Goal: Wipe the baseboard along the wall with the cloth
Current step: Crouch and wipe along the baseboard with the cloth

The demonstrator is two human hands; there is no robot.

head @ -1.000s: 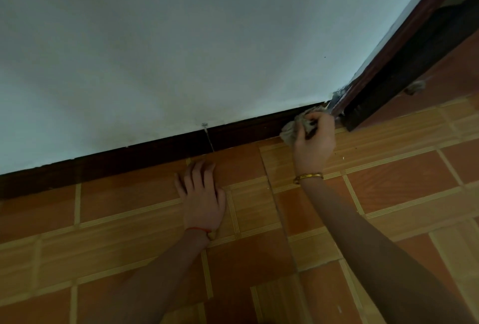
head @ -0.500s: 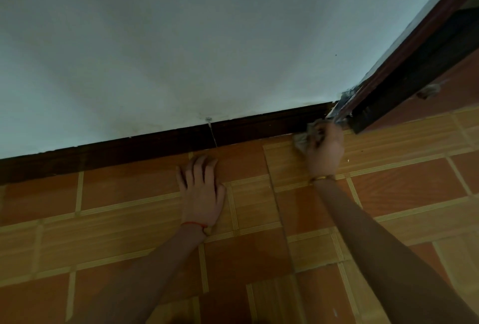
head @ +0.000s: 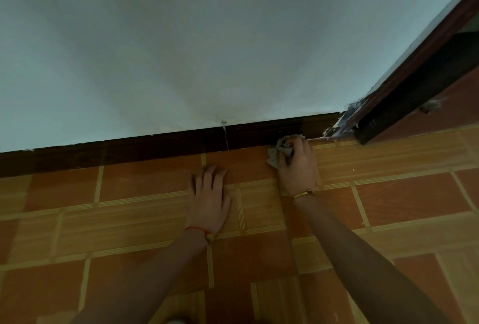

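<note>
A pale painted wall filled the upper view, meeting a floor of orange and tan tiles below. A dark brown baseboard ran along the foot of the wall, ending at right against a dark wooden door frame with scuffed, paint-flecked wood at its base. The left hand lay flat on the tiles, fingers straight and slightly spread, holding nothing, a red string bracelet at its wrist. The right hand, a gold bangle at its wrist, had its fingers curled around a crumpled grey cloth. The cloth sat at the baseboard's lower edge, near the door frame; actual contact with the board could not be told.
</note>
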